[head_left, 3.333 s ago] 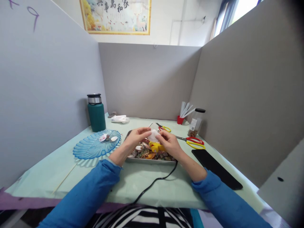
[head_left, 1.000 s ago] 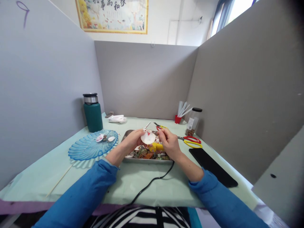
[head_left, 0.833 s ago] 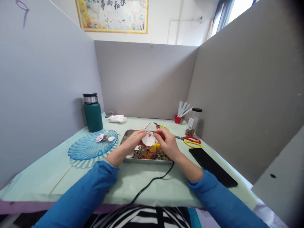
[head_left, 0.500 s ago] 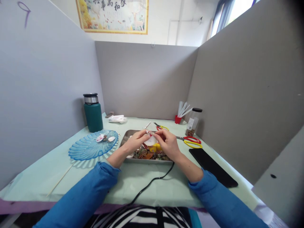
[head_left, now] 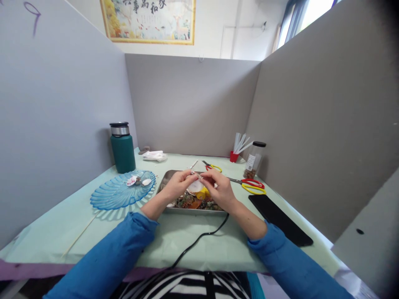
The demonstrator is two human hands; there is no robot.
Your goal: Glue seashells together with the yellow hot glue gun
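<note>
Over a metal tray (head_left: 193, 211), both hands meet with their fingertips pinched close together. My left hand (head_left: 178, 185) and my right hand (head_left: 220, 190) are closed at the upper edge of a white, rounded, shell-like piece (head_left: 195, 186). Their fingers partly cover it, and the exact grip is too small to make out. Below, the tray holds several dark, brownish and orange shell-like pieces (head_left: 195, 204) and a yellow object (head_left: 202, 194). A thin white stick (head_left: 194, 164) shows just beyond my left fingertips.
At left are a blue scalloped plate (head_left: 109, 199) with small white pieces, a green bottle (head_left: 122, 151) and a thin wooden stick (head_left: 80, 234). At right lie scissors (head_left: 253, 186), a black phone-like slab (head_left: 280, 220), a jar (head_left: 253, 161) and a red cup (head_left: 234, 157). A black cable (head_left: 199, 237) crosses the front.
My fingers have shifted slightly on the white piece, and it looks turned a little. The red mark seen between the fingertips before is now hidden. Both arms stay in place.
</note>
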